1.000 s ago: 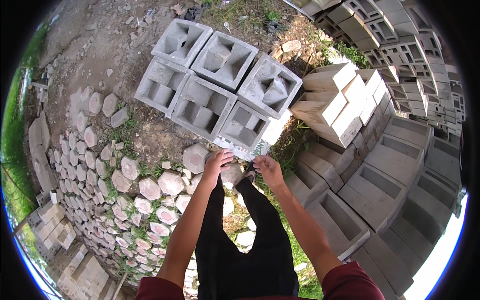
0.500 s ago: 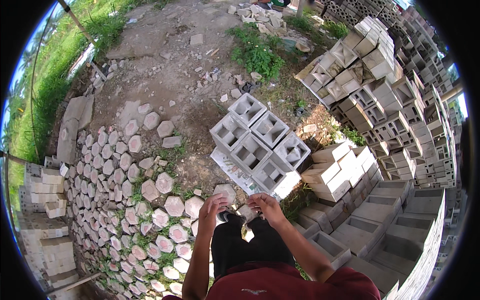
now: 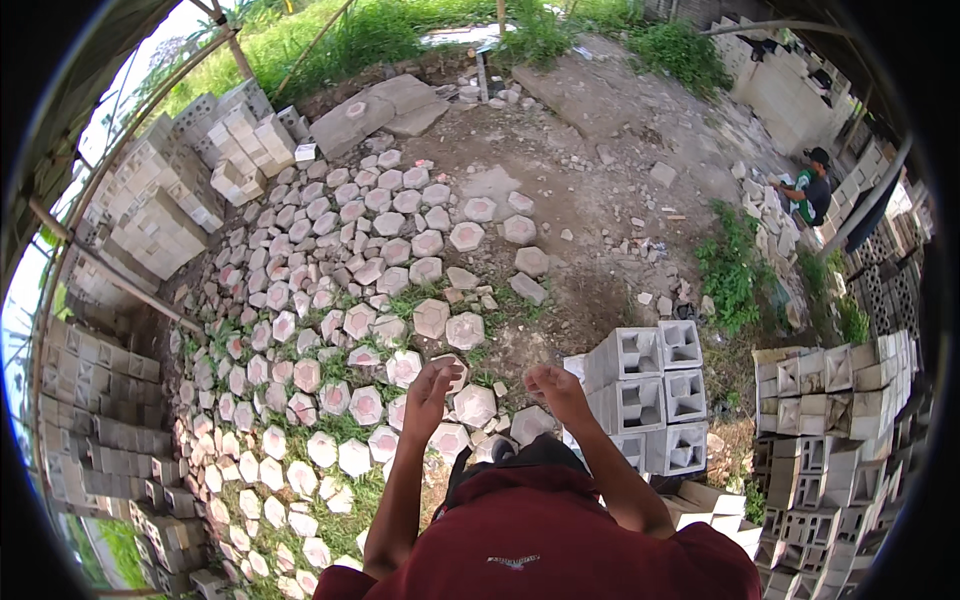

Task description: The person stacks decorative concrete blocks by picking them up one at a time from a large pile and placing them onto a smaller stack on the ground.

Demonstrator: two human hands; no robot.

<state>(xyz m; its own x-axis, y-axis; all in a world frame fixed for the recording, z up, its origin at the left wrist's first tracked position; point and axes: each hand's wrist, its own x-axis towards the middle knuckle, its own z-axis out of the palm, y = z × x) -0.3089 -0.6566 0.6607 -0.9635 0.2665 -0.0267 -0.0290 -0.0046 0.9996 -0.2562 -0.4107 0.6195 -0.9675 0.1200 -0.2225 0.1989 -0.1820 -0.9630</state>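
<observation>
The cluster of grey hollow concrete blocks (image 3: 650, 402) stands just to the right of my right hand (image 3: 555, 388), whose fingers curl loosely, grasping nothing. My left hand (image 3: 432, 392), likewise unladen and half-curled, hangs farther from them, above pale hexagonal concrete pavers with pink centres (image 3: 366, 404).

Six grey hollow concrete blocks (image 3: 650, 382) stand in two rows, openings up.
</observation>
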